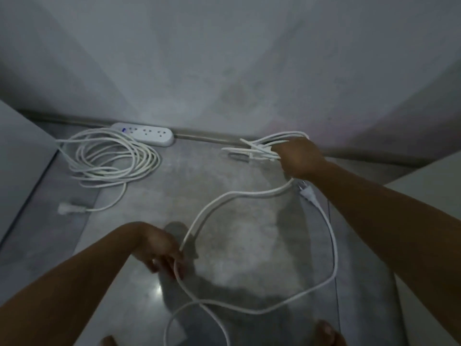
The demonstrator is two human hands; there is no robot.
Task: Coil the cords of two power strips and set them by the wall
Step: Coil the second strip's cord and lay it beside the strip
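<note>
Grey concrete floor (237, 221) ran to a pale wall (224, 71), hemmed by a light panel on the left (20, 171) and another on the right (436, 176). One power strip (147, 133) already lay against the wall's foot, its coiled cord (112, 158) just in front and its plug (67, 209) trailing toward the left panel. The right hand (299, 158) hung near the wall, its grip closed round a bundle of loops (264, 146); whether the second strip's body sat in that bundle could not be told. The left hand (162, 250) was lower and nearer the person, fingers curled lightly about the loose cord (249, 193), a guiding grip rather than a tight one. From there the slack dropped, crossed itself on the floor and swept round to the second plug (307, 193), which hung beside the right forearm. The crossing looked likely to pull into a kink if drawn up without untwisting. The low loop lay close to the bare toes (326, 330) and could snag on them. The hanging plug might swing into the held loops and tangle, and a widening bundle might spill from the right grip. Bare floor along the wall between the first coil and the right hand offered room for setting down; the side panels left less.
</note>
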